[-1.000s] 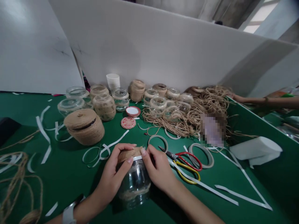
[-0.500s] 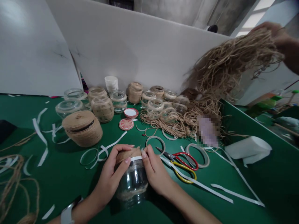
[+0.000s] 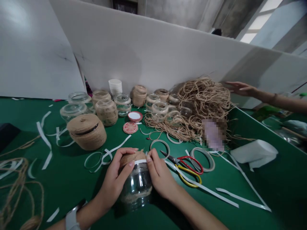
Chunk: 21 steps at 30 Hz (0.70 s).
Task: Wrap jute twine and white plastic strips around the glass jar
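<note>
- Green table [image 3: 72, 182] bears every item we inspect; the jar [image 3: 137, 183] stands at its near middle, between two hands.
- We find the left hand [image 3: 115, 179] spread around the jar's brown cover [image 3: 133, 156], holding it. The right hand's [image 3: 159, 172] thumb and fingers are drawn narrow at the upper edge; whether they pinch the white strip [image 3: 140, 162], we cannot tell.
- In our judgement, good work here wants the left hand steady, the strip flat, level and snug, pressed along without creases.
- Wrapped container [image 3: 90, 137]: lid askew above a dark gap; contents hidden from us.
- Clear jars [image 3: 123, 103]: behind it, some banded with twine; we make out no contents.
- White cups [image 3: 115, 86]: nested in one stack.
- Red-edged lids [image 3: 135, 116]: two, off any jar, one showing its white inside.
</note>
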Motion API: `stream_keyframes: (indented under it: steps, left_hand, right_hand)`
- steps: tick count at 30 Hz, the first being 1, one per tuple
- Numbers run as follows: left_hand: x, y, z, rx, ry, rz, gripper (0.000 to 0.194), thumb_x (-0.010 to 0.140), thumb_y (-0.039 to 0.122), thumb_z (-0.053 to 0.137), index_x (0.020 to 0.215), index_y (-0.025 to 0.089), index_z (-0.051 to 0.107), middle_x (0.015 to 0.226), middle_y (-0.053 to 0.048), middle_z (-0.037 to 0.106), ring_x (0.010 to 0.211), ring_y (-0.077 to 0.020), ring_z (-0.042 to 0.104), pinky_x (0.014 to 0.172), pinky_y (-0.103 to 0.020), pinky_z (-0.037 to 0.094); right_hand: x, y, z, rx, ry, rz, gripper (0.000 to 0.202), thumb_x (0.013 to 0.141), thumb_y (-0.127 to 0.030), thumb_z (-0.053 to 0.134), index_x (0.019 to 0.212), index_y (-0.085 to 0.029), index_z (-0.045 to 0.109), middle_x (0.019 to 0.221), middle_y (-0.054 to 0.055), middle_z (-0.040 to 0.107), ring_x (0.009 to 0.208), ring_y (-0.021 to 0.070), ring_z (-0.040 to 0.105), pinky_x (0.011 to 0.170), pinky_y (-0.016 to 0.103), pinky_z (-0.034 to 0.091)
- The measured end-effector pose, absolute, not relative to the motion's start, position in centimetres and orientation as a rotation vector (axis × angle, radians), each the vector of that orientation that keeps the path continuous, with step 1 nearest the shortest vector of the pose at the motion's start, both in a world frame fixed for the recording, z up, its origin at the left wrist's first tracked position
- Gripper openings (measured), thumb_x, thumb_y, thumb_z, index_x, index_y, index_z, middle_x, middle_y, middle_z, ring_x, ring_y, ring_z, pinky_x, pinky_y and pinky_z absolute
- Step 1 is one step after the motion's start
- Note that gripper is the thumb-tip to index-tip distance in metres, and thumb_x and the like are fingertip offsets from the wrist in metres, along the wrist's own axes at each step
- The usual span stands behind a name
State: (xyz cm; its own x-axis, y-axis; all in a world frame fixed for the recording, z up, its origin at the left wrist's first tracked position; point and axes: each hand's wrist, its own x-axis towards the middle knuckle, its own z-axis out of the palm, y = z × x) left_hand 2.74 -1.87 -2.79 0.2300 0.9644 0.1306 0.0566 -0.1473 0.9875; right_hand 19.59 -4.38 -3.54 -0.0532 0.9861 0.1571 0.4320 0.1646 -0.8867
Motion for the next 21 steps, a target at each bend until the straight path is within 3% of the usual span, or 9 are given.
stream_keyframes:
  steps: [16, 21]
  left_hand:
    - [2.7, -1.7, -2.9, 1.423, 0.984, 1.133, 0.019, 0.090, 0.032, 0.061, 0.106, 0.023, 0.063, 0.114, -0.008, 0.067, 0.119, -0.0277, 0.059, 0.106, -0.041, 0.044]
    - [2.7, -1.6, -3.0, 1.458, 1.016, 1.110, 0.020, 0.090, 0.033, 0.061, 0.107, 0.023, 0.064, 0.118, -0.007, 0.067, 0.121, -0.0278, 0.058, 0.108, -0.041, 0.042]
  right_hand:
    - [19.5, -4.0, -3.5, -1.405, -1.592, 0.872, 0.026, 0.102, -0.039, 0.031, 0.082, -0.024, 0.040, 0.067, -0.003, 0.049, 0.059, 0.0152, 0.048, 0.057, 0.026, 0.035]
    - [22.4, -3.4, -1.9, -1.483, -1.554, 0.761, 0.035, 0.098, -0.045, 0.046, 0.072, -0.022, 0.047, 0.062, -0.005, 0.045, 0.058, 0.0127, 0.043, 0.056, 0.025, 0.032]
